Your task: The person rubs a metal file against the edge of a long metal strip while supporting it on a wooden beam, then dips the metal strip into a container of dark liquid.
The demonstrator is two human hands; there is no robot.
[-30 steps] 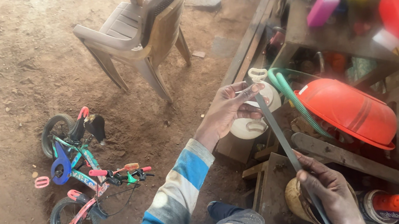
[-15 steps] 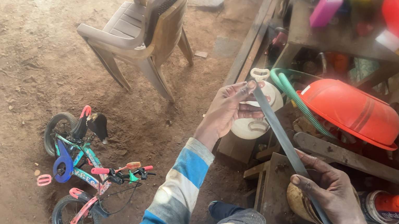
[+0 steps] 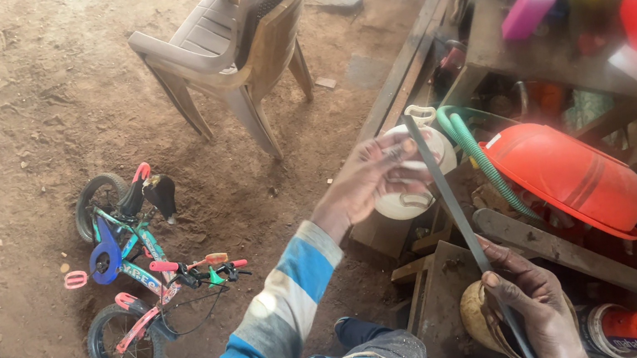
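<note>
Two hands are set on one long grey metal file [image 3: 448, 202]: its lower end is gripped by the clenched fingers of the right hand [image 3: 536, 315], while its upper tip is pinched lightly by the fingertips of the left hand [image 3: 373, 179]. Behind the tilted file a white jug [image 3: 414, 198] and an orange helmet [image 3: 566, 175] are seen; a small bicycle [image 3: 135, 274] is laid well apart on the dirt.

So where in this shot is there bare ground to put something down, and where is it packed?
Bare dirt lies left of the plastic chair and between chair and small bicycle. It is crowded on the right: orange basin, green hose, tin can, loaded shelf.
</note>
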